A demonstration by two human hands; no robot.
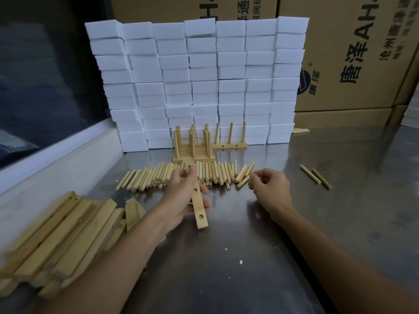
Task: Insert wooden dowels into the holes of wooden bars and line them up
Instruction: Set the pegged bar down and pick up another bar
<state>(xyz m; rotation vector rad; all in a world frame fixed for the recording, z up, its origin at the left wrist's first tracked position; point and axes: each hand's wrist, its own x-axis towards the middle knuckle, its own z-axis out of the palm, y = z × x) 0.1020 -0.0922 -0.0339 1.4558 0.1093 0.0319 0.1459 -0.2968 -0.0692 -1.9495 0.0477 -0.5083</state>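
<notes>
Wooden bar (198,203) gripped in your left hand (184,196) above the steel tabletop (249,257), your right hand (269,186) loosely curled beside the row of loose dowels (181,176), whether it pinches one you cannot tell, finished doweled bars (192,146) lined up behind.

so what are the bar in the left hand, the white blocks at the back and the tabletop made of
Bar: pale unfinished wood, going by its matte, bare look and drilled holes.
White blocks: probably foam or sponge; matte, with slightly ragged edges.
Tabletop: looks like stainless steel; grey, brushed, faintly reflecting the arms.
</notes>
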